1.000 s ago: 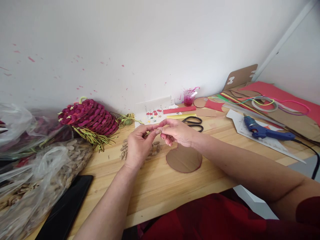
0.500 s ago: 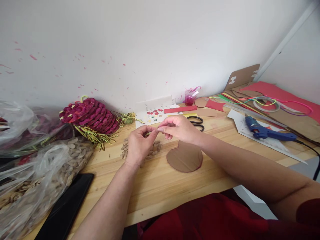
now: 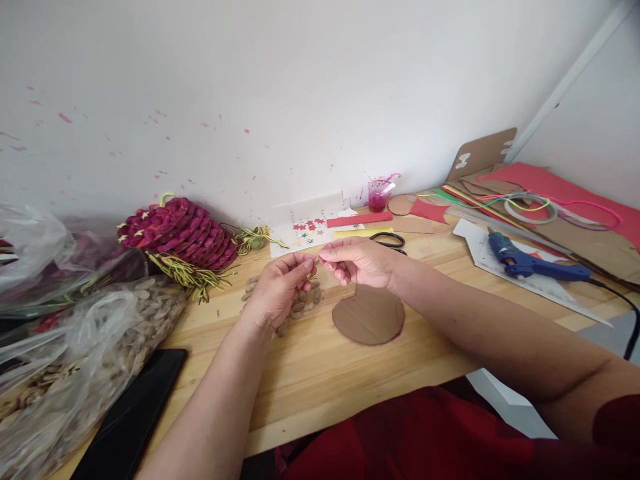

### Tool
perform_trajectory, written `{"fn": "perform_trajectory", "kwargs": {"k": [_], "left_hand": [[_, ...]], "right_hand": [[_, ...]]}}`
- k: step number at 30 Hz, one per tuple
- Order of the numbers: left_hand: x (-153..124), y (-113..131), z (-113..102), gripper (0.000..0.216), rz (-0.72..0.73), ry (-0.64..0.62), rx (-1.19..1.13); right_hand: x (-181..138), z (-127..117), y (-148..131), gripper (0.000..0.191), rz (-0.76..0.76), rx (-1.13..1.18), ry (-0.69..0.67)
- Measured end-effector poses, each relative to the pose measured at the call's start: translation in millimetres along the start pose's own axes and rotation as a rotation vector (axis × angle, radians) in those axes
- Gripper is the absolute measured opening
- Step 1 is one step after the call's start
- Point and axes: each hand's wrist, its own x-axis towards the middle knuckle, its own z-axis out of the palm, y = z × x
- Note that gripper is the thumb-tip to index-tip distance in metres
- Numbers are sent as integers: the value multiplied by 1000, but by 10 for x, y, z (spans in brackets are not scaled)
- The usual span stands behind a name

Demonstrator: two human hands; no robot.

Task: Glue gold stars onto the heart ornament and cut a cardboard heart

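Note:
My left hand (image 3: 281, 287) and my right hand (image 3: 361, 261) meet above the table, thumbs and fingertips pinched close together. Between them is something tiny and thin, too small to name. Under and beside my left hand lies a loose heap of small brown shell-like pieces (image 3: 299, 309), partly covered by it. Below my right hand, a round cardboard disc (image 3: 369, 319) with a dark reddish edge lies flat. Black-handled scissors (image 3: 390, 238) show behind my right hand, their blades hidden.
A magenta, layered craft piece with yellow-green yarn (image 3: 187, 233) stands at left, beside clear bags of brown pieces (image 3: 95, 347) and a flat black object (image 3: 133, 413). Star cutouts (image 3: 310, 227), a pink-stained cup (image 3: 380, 195) and a blue glue gun (image 3: 537, 265) lie further back and right.
My fingertips have drawn slightly apart, showing the small thing between them. My right hand has turned a little, and my left fingers have loosened from their tighter curl.

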Motion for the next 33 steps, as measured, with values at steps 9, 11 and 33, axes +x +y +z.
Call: {"fn": "perform_trajectory", "kwargs": {"k": [9, 11, 33], "left_hand": [[33, -108, -17, 26, 218, 82, 233], [28, -98, -17, 31, 242, 86, 291], [69, -99, -38, 25, 279, 378, 300]], "right_hand": [[15, 72, 17, 16, 103, 262, 90], [23, 82, 26, 15, 82, 250, 124], [-227, 272, 84, 12, -307, -770, -134]]}}
